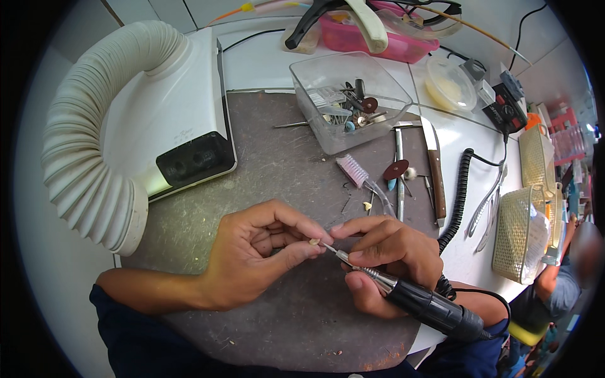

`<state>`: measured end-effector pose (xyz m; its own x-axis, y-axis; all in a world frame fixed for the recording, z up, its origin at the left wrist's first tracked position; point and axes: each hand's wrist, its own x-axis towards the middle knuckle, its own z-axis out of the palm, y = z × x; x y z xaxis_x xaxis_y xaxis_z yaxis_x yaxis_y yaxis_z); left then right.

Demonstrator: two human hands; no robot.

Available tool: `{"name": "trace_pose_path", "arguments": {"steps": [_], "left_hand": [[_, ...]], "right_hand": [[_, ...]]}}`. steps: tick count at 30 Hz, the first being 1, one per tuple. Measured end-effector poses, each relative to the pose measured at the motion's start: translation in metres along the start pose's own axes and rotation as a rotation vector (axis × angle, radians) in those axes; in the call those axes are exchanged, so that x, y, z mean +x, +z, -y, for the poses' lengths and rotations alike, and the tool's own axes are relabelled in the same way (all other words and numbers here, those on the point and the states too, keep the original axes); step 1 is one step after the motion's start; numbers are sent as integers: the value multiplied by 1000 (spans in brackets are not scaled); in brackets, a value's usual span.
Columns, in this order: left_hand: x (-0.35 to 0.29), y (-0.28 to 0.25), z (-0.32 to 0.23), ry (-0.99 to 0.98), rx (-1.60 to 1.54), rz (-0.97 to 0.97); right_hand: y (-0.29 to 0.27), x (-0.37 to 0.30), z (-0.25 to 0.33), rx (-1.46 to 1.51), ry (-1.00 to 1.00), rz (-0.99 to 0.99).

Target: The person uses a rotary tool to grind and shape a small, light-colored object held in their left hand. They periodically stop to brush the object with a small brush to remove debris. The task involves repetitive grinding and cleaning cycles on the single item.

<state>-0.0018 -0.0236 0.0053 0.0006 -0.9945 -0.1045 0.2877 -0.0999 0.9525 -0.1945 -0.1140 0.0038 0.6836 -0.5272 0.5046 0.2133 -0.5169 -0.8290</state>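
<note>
My left hand (249, 255) pinches a small cream, tooth-like piece (314, 241) between thumb and fingertips. Around a black and silver rotary handpiece (432, 309) my right hand (400, 252) is closed, its fingers near the metal nose. The slim bit (329, 247) points left and meets, or almost meets, the cream piece; the exact contact is too small to tell. A cord runs from the handpiece's back end by my right forearm. Both hands are just above a worn grey-brown work mat (271, 164).
A white dust extractor (189, 101) with ribbed hose (82, 138) stands left. Beyond my hands are a clear box of burs (350, 126), a toothbrush (356, 171), a cutting disc (396, 169) and a wooden-handled knife (435, 170). A coiled cable (463, 195) and baskets (520, 233) lie right; a person sits beyond.
</note>
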Motion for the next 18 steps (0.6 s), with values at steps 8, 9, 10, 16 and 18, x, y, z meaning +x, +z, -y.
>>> {"name": "trace_pose_path", "arguments": {"steps": [8,9,10,16,18], "left_hand": [[0,1,-1,4,7,13],[0,1,-1,7,1,12],[-1,0,0,5,0,13],[0,-1,-1,20,17,24],[1,0,0,44,31,27]], "right_hand": [[1,-1,-2,-9,26,25],[0,0,-1,-16,31,30],[0,1,0,-22,36,35],[3,2,0,-13,22,13],[2,4,2,-27,17,-19]]}}
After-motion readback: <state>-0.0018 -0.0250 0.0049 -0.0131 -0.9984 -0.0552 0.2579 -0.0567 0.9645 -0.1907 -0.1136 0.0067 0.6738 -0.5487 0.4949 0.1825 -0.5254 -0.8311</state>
